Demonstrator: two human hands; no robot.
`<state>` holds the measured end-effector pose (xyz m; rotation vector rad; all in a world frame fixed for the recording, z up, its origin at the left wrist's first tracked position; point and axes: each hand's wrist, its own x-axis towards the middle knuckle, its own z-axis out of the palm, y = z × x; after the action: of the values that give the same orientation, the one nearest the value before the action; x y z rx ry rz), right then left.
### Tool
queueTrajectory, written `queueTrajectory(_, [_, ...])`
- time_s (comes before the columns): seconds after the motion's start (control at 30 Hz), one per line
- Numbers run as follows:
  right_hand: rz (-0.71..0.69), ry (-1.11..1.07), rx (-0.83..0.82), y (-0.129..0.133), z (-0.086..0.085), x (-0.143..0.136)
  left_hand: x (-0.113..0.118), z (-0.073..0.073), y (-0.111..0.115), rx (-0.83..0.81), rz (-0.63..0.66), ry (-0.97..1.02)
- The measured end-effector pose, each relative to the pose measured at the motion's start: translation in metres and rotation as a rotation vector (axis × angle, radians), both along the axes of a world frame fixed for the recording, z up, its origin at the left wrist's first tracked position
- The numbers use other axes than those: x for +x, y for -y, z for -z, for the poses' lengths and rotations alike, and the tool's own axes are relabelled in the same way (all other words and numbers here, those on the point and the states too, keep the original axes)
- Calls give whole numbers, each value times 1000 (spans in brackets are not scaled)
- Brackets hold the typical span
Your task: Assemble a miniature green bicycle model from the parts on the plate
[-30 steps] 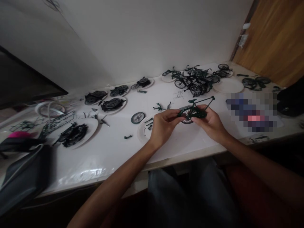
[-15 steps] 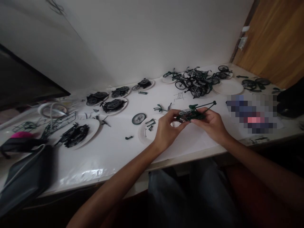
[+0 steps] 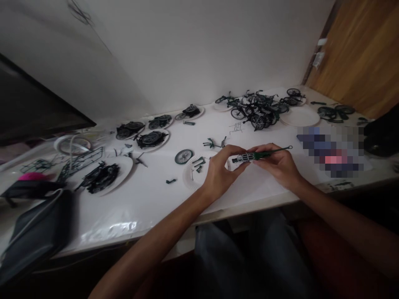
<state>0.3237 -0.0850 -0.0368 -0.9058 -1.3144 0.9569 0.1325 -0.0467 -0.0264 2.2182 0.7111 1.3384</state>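
Observation:
Between my two hands is a dark green toy bicycle frame [image 3: 260, 155] with a silver rear rack, its rack end to the left and a thin bar with a small ring pointing right. My left hand [image 3: 220, 170] pinches the rack end. My right hand [image 3: 277, 166] grips the frame around its middle, and the fingers hide part of it. Beneath and left of my left hand lies a white paper plate [image 3: 187, 178] with small green parts. A spoked toy wheel [image 3: 183, 156] rests beside that plate, and green handlebars [image 3: 213, 143] lie just behind my left hand.
Several plates of black bicycle parts, such as this plate [image 3: 129, 166], stand on the left. A pile of small bicycles [image 3: 258, 110] sits at the back, near a bare plate [image 3: 301, 116]. A dark pouch [image 3: 40, 228] lies at the front left; a blurred patch [image 3: 332, 151] is right.
Both hands have turned the bicycle frame, so its rack now shows from above and the seat no longer stands up in view. The camera view has shifted slightly.

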Motion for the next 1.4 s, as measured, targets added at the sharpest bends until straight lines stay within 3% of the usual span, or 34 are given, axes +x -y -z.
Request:
queueTrajectory(0.23, [-73, 25, 1, 0, 2, 0, -2, -2, -5, 149, -7, -54])
queueTrajectory(0.43, [-110, -180, -181, -6, 12, 1, -11, -3, -11, 245, -87, -136])
queueTrajectory(0.67, [-435, -493, -468, -4, 0, 3, -13, -1, -10, 645, -159, -371])
queueTrajectory(0.8, [-267, -427, -438, -4, 2, 1, -10, 0, -8, 705, -112, -458])
queueTrajectory(0.93, [-102, -370, -382, -10, 13, 2, -9, -2, -9, 665, 2, -547])
queueTrajectory(1.07, [-71, -360, -356, -11, 14, 3, -15, -8, -12, 553, 75, -506])
queueTrajectory(1.2, [-77, -356, -390, -10, 11, 2, -26, -18, -19, 447, -18, -387])
queueTrajectory(1.4, [-42, -287, -442, -11, 13, 3, -47, -29, -33, 441, -235, -268])
